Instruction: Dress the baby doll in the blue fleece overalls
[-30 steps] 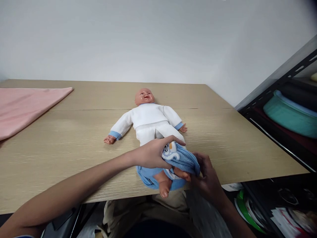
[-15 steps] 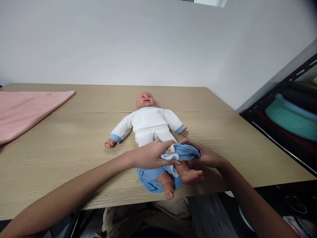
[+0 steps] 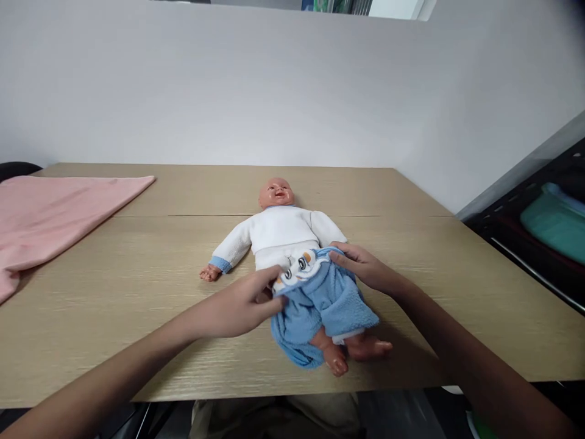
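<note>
A baby doll in a white top lies face up on the wooden table, feet toward me. Blue fleece trousers with a cartoon patch cover its legs up to the hips; both bare feet stick out below. My left hand pinches the waistband at the doll's left-hand side of the view. On the other side my right hand grips the same waistband, near the doll's hidden hand.
A pink cloth lies spread at the table's far left. A dark shelf unit with a teal tub stands to the right. The table's front edge runs just below the doll's feet.
The blue trousers have been drawn up from around the doll's shins to its hips. My right hand moved from below the table edge up to the waistband.
</note>
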Motion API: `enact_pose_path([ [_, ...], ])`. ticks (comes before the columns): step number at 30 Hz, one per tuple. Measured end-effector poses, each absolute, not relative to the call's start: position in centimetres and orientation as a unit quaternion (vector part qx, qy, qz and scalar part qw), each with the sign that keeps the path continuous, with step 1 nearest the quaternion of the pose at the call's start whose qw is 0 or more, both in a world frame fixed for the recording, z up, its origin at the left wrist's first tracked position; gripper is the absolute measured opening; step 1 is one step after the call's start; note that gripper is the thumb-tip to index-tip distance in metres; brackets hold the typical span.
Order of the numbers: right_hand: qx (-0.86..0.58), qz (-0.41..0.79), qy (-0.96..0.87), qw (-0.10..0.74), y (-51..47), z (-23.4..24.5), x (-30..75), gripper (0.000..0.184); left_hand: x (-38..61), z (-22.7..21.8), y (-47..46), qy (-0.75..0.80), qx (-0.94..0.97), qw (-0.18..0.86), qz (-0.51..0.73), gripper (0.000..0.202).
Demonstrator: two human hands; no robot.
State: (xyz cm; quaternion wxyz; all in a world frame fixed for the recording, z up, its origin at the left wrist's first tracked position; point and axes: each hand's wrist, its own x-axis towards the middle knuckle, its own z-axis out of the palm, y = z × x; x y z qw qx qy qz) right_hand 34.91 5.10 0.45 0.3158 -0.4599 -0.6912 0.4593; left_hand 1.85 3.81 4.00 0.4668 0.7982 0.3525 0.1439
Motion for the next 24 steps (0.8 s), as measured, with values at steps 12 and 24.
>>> enact_pose_path([
  [12, -0.377, 0.587, -0.682, 0.220, 5.8, -0.5, 34.8, 0.039, 0.1, 1.0, 5.3, 0.379, 0.752, 0.504, 0.193, 0.033],
  [24, -0.475, 0.399, -0.680, 0.391, 3.9, -2.3, 30.6, 0.031, 0.5, -1.8, 6.6, 0.416, 0.765, 0.353, 0.343, 0.015],
])
